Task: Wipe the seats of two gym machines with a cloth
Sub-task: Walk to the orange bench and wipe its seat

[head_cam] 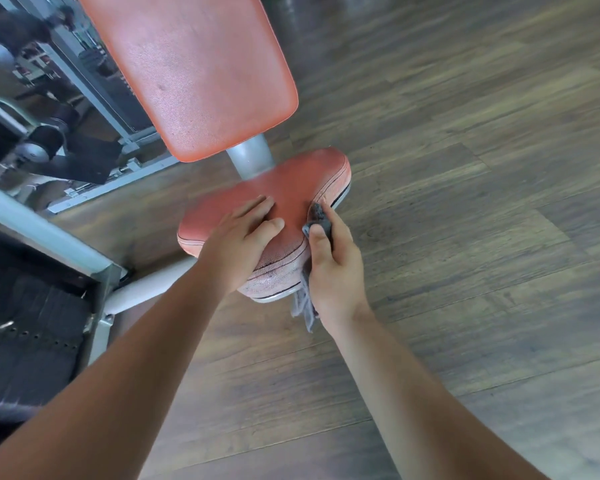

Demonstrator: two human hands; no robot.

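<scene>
The red seat sits mid-frame under the backrest. The left hand rests flat on it, fingers straight. At the seat's right edge the right hand grips a grey cloth.

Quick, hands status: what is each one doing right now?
Left hand: open, fingers flat on the red seat.
Right hand: holding the grey cloth against the seat's right edge.
</scene>
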